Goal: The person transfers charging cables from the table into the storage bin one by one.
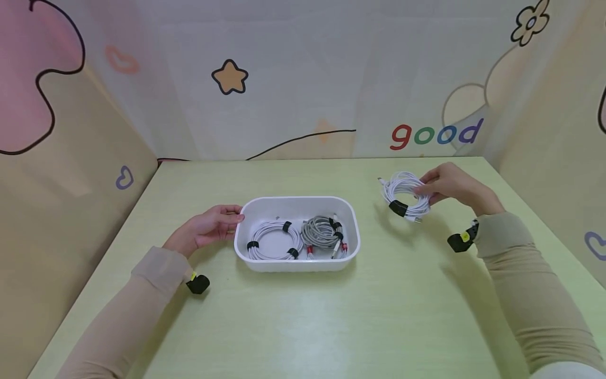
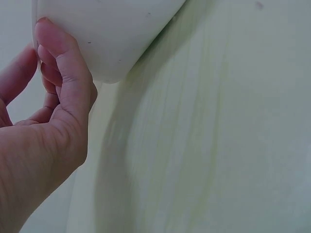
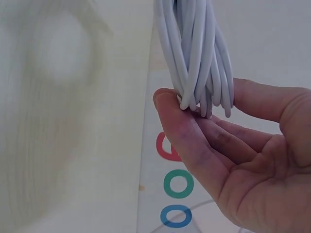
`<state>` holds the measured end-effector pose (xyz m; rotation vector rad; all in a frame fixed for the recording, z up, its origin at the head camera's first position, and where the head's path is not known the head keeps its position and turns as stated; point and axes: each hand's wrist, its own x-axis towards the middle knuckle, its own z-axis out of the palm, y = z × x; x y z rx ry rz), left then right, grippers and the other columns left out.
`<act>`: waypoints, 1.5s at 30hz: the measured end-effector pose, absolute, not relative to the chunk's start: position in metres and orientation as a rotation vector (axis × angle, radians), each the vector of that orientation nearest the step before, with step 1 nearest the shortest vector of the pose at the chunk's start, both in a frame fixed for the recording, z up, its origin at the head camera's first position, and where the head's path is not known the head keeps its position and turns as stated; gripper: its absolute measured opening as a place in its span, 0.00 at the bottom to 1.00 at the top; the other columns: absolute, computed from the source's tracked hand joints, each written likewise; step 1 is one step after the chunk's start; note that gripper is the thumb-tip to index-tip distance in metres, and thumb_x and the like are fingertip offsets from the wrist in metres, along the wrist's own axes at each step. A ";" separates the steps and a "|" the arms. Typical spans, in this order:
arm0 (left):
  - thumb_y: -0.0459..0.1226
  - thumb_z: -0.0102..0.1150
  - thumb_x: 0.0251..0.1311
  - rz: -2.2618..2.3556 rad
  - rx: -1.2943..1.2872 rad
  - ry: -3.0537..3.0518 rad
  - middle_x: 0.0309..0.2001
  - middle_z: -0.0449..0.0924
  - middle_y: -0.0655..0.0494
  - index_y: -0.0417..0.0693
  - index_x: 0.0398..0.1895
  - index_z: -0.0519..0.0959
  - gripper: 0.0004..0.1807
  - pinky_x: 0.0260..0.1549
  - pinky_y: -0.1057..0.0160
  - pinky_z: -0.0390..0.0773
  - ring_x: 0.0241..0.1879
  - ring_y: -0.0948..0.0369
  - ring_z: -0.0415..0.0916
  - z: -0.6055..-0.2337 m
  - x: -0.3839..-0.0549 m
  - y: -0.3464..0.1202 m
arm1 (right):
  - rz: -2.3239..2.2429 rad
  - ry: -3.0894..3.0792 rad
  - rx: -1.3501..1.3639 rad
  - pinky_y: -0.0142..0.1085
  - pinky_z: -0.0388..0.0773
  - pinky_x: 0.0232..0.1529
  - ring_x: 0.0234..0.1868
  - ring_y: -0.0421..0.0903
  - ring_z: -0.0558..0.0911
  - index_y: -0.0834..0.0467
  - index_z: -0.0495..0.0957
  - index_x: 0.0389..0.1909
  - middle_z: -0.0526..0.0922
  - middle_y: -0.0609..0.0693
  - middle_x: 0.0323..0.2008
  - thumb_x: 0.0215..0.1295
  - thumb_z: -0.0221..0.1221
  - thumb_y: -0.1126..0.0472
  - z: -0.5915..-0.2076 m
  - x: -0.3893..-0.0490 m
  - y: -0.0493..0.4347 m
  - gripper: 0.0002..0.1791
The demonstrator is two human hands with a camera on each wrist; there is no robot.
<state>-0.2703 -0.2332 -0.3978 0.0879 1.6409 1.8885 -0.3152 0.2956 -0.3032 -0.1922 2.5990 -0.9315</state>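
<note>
A white plastic storage box (image 1: pixel 297 266) stands on the table with two cable coils inside. On its left lies a coiled white cable (image 1: pixel 255 231) with black straps; on its right, a coiled grey cable (image 1: pixel 318 232) with black straps and red parts. My left hand (image 1: pixel 215 226) grips the box's left end, thumb at the rim; the left wrist view shows the curled fingers against the box wall (image 2: pixel 112 34). Above the table to the right of the box, my right hand (image 1: pixel 450 187) pinches another coiled white cable (image 1: pixel 402 181), bound with a black strap. Its loops (image 3: pixel 197 53) hang between thumb and fingers.
The pale green tabletop (image 1: pixel 303 321) stretches around the box. Printed fabric walls (image 1: pixel 293 79) close off the back and both sides. A small black wrist device (image 1: pixel 198 284) hangs at the left cuff, another black device (image 1: pixel 460 242) at the right.
</note>
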 end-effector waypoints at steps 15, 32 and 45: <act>0.30 0.47 0.70 1.899 0.086 1.626 0.38 0.79 0.57 0.43 0.47 0.68 0.06 0.37 0.65 0.82 0.36 0.63 0.80 -0.397 -0.269 -0.233 | -0.948 2.605 -0.255 0.36 0.84 0.41 0.31 0.45 0.83 0.70 0.71 0.58 0.83 0.59 0.40 0.65 0.62 0.57 -0.293 -0.318 0.258 0.27; 0.30 0.47 0.70 1.914 0.108 1.609 0.37 0.80 0.57 0.44 0.45 0.69 0.05 0.37 0.65 0.82 0.36 0.64 0.80 -0.398 -0.268 -0.236 | -0.955 2.595 -0.318 0.36 0.83 0.42 0.33 0.45 0.84 0.67 0.73 0.58 0.83 0.62 0.44 0.64 0.62 0.57 -0.287 -0.318 0.214 0.25; 0.30 0.47 0.70 1.916 0.095 1.601 0.38 0.79 0.57 0.44 0.45 0.69 0.05 0.37 0.65 0.82 0.36 0.64 0.80 -0.398 -0.269 -0.235 | -0.983 2.546 -0.393 0.35 0.84 0.40 0.30 0.45 0.83 0.67 0.76 0.55 0.84 0.59 0.40 0.63 0.63 0.59 -0.288 -0.318 0.182 0.22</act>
